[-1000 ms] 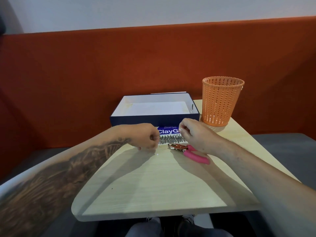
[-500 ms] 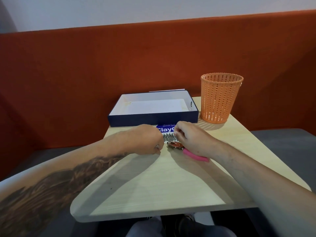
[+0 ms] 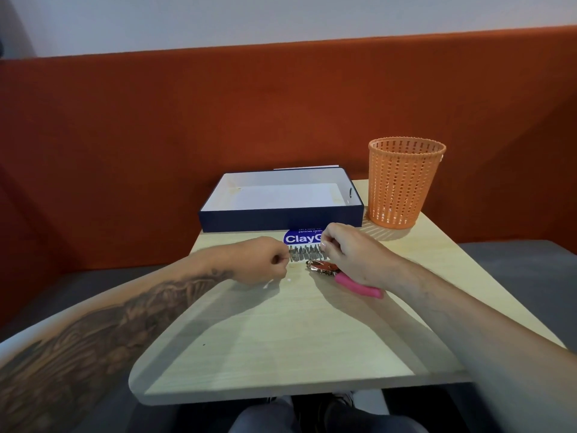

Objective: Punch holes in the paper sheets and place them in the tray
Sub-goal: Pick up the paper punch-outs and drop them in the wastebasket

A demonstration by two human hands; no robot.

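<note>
pinching printed paper sheet lengthwise left-right, left hand, right hand, both closed

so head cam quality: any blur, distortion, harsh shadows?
Head view: wide-angle bowing curves the table edges; soft shadows under both forearms and beside the orange basket; both hands reasonably sharp, slight softness on the printed sheet; no glare.

white paper sheet flat in navy cardboard tray, far centre | pink-handled metal hole punch lying near tray
</note>
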